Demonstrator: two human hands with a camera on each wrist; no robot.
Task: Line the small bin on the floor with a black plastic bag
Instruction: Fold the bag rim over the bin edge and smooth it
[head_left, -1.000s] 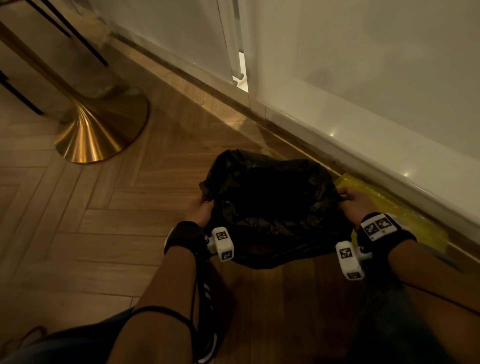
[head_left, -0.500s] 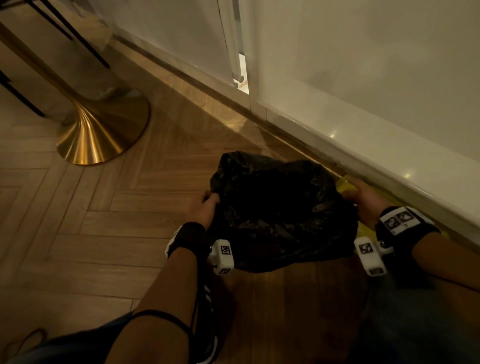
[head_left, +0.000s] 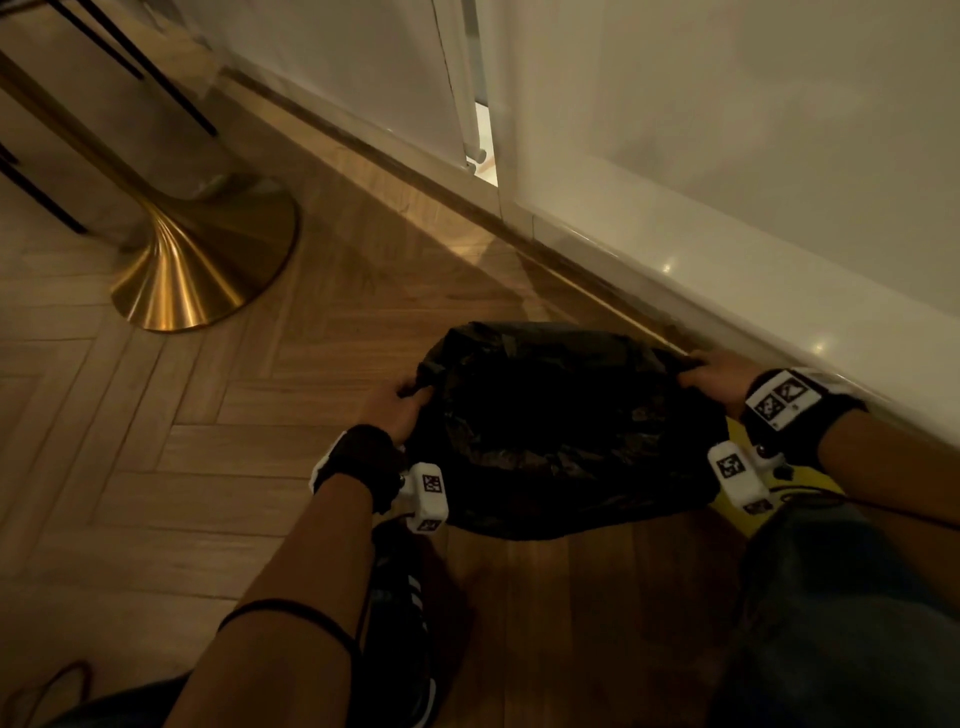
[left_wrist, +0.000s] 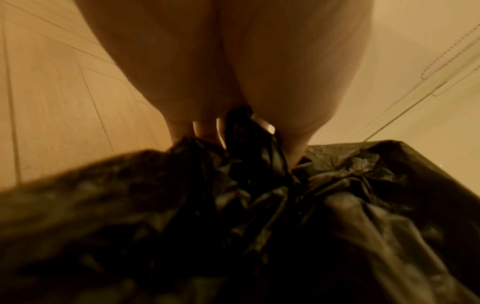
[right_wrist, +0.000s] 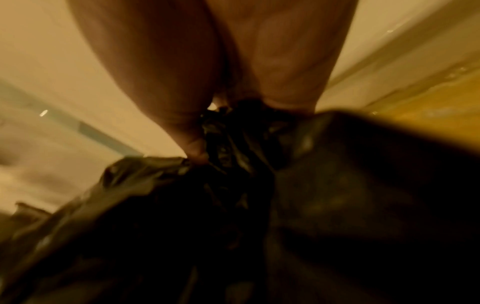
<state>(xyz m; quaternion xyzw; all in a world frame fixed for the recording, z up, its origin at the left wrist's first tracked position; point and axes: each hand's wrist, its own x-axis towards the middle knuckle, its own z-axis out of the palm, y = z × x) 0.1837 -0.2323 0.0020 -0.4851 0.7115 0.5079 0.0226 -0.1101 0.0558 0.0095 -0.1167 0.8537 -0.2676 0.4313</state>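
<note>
A crumpled black plastic bag (head_left: 561, 431) is spread wide over the small bin on the wooden floor; the bin itself is hidden under it. My left hand (head_left: 400, 408) grips the bag's left edge, with gathered plastic bunched between its fingers in the left wrist view (left_wrist: 249, 131). My right hand (head_left: 711, 376) grips the right edge close to the white skirting, and the right wrist view shows the bag (right_wrist: 233, 139) pinched under its thumb. The bag's mouth faces up and looks dark inside.
A gold pedestal table base (head_left: 202, 270) stands on the floor at the left. A white wall and skirting (head_left: 727, 270) run close behind the bag. Something flat and yellow (head_left: 743, 514) lies on the floor under my right wrist. My shoe (head_left: 405, 597) is below the bag.
Both hands have pulled further apart, the right one moving toward the wall, so the bag is stretched wider and covers more of the yellow thing.
</note>
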